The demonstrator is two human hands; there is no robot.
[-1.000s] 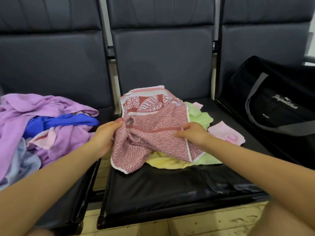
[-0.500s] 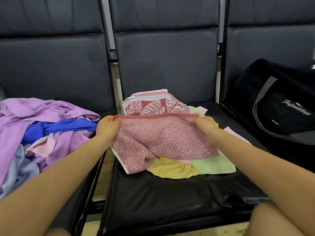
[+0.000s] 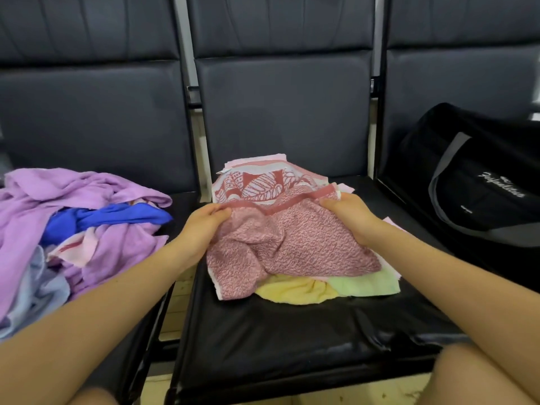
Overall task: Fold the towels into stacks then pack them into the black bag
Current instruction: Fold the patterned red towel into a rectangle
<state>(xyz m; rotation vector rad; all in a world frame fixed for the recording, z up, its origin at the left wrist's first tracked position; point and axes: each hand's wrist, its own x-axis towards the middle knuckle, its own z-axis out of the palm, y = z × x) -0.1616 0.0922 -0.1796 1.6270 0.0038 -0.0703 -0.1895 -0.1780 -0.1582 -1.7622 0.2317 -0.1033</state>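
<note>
Pinching the red towel (image 3: pixel 292 244) by its top band, left hand (image 3: pixel 201 229) at nine o'clock and right hand (image 3: pixel 347 214) at three, I've stretched that edge straighter than a second ago over the middle seat (image 3: pixel 292 346), so folding can start, black bag (image 3: pixel 482 185) waiting at two o'clock.

Premises appear to be a waiting or public seating area rather than a domestic room; evidence follows. A row of three linked black padded vinyl seats (image 3: pixel 280 331) on a common frame, each with a tall panelled backrest (image 3: pixel 283 112); narrow gaps between units show metal connecting brackets (image 3: pixel 193 96); floor below is pale, worn and marked (image 3: pixel 388 394); a black fabric duffel bag with grey straps (image 3: pixel 479 182) occupies the right seat; a loose heap of purple, blue and pink towels (image 3: pixel 73 226) occupies the left seat.
</note>
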